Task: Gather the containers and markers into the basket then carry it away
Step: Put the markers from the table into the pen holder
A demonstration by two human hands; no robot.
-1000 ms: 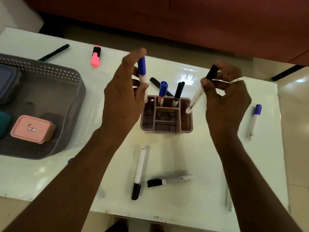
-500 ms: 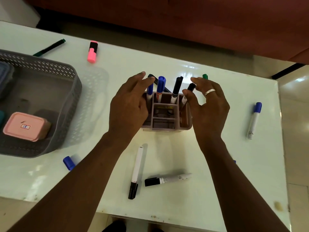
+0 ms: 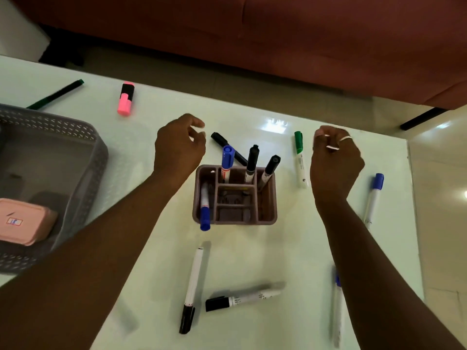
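Note:
A mauve pen holder [image 3: 267, 215] stands mid-table with several markers in it: two blue-capped, two black-capped. My left hand [image 3: 178, 147] hovers just up-left of it, fingers curled loosely, holding nothing. My right hand [image 3: 333, 160] hovers to its right, fingers curled in, empty. A black marker [image 3: 225, 144] lies behind the holder and a green marker [image 3: 300, 160] lies between the holder and my right hand. The grey basket [image 3: 83, 173] sits at the left with a pink container [image 3: 24, 222] inside.
Loose on the white table [image 3: 290, 253]: a pink highlighter [image 3: 125, 98], a green pen [image 3: 56, 94], two black-capped markers [image 3: 192, 290] [image 3: 241, 298] near the front, two blue-capped markers [image 3: 373, 198] [image 3: 337, 304] at the right. A red-brown sofa stands beyond the far edge.
Both hands have let go of the markers they put into the holder and have lifted away, the left up-left, the right to the right. A blue marker now leans in the left compartment.

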